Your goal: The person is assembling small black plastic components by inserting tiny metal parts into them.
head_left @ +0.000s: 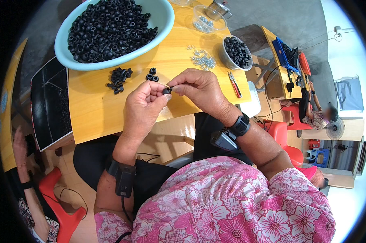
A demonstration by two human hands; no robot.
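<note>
Above the near edge of the table, my left hand [144,103] pinches a small round black hollow piece [166,91] between thumb and fingers. My right hand [201,87] meets it there, its thumb and forefinger closed at the piece's upper side; what they grip is too small to name. Just beyond the hands lie several loose black round pieces [152,75]. Left of these sits a small heap of black stubby parts [119,79]. Tiny clear bits [203,60] are scattered farther back on the right.
A big pale blue basin [165,25] of black pieces stands at the far left of the table [97,111]. At right are a tub [222,54] of black pieces, red-handled snips [235,85] and a clear container [219,25]. Other people sit at left and right.
</note>
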